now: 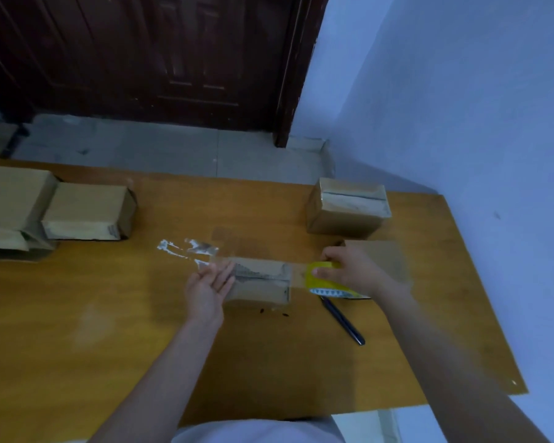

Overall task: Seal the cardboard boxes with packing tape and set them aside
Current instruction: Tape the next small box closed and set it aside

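A yellow-orange wooden desk (pixel 93 330) fills the foreground. Beyond it lies a grey tiled floor (pixel 160 148), then a dark brown panelled door (pixel 160 55) in its frame. A pale blue wall (pixel 461 107) rises on the right, dimly lit.

A small box (pixel 259 281) sits mid-table (pixel 109 314), tape roll (pixel 325 281) right of it, pen (pixel 343 319) nearer, other boxes (pixel 87 211) behind.

Four cardboard boxes (pixel 259 281) sit on the counter (pixel 109 314), with one tape roll (pixel 325 279), one pen (pixel 343 321) and two hands (pixel 210 287).
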Demonstrator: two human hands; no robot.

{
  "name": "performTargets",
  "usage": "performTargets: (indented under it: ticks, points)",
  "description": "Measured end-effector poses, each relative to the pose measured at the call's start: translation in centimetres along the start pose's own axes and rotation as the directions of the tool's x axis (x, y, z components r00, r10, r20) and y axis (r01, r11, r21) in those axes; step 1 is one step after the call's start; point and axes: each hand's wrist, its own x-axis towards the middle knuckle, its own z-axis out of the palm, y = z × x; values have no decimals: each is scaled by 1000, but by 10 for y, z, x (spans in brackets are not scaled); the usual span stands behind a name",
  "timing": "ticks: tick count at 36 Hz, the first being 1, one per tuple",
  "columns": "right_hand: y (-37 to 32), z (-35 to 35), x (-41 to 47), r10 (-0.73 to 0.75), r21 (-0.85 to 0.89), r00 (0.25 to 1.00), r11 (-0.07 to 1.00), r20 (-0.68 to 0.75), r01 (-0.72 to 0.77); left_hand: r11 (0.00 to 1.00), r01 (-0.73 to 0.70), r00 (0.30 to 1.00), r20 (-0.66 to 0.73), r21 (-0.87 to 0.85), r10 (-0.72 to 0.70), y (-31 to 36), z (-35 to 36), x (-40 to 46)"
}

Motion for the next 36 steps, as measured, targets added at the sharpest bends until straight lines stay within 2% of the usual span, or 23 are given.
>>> performTargets:
  ticks: [5, 10, 22, 36]
  points:
    - [4, 16, 15, 52, -52, 999, 997, 14, -51, 994, -77, 997, -19, 84, 79, -3, 0, 1]
    - [3, 26, 24, 81, -87, 995, 993, 54, -77, 991, -90, 994, -57, 102, 97, -4, -2, 8]
    - [6, 34, 17, 100, -16, 988, 995, 118, -99, 998, -36, 998, -45, 47, 38, -7, -6, 14]
    - [6, 45, 12, 150, 38, 983, 987, 103, -154, 999, -27, 999, -43, 34, 28, -2, -7, 14]
